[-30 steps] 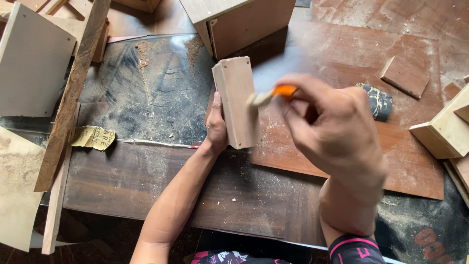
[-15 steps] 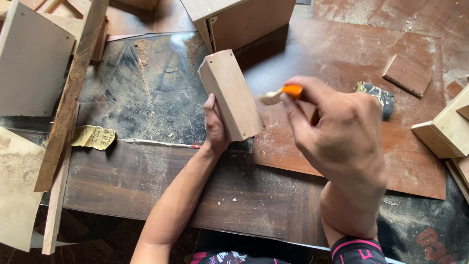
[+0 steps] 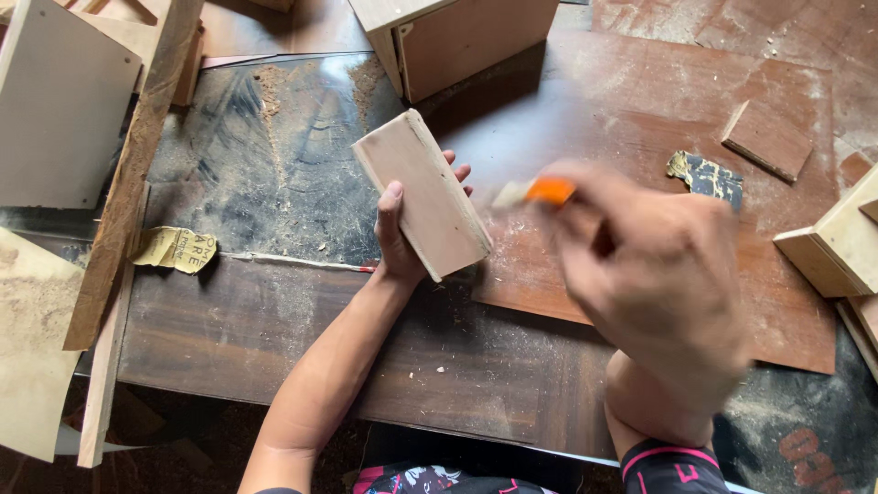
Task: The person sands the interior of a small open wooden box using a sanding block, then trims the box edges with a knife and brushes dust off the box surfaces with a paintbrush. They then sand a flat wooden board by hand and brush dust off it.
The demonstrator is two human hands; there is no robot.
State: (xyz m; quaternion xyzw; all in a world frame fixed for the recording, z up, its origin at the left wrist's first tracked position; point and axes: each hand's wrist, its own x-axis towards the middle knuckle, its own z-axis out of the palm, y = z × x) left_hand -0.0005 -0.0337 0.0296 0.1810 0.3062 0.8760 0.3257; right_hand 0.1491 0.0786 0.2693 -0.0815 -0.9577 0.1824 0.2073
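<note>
The left hand [image 3: 402, 240] grips a flat wood block [image 3: 422, 195] and holds it up, tilted, over the dusty bench [image 3: 274, 348]. The right hand [image 3: 651, 274] is blurry — it pinches a small orange tool with a pale tip [image 3: 533, 192], just beside the block's edge. This looks like the spreading or scraping step. The next move needs a steady block and the tip touching its edge.

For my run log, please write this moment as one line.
left hand: holds wooden block tilted | right hand: blurred, holds orange-handled tool beside block | surface: dusty workbench
</note>
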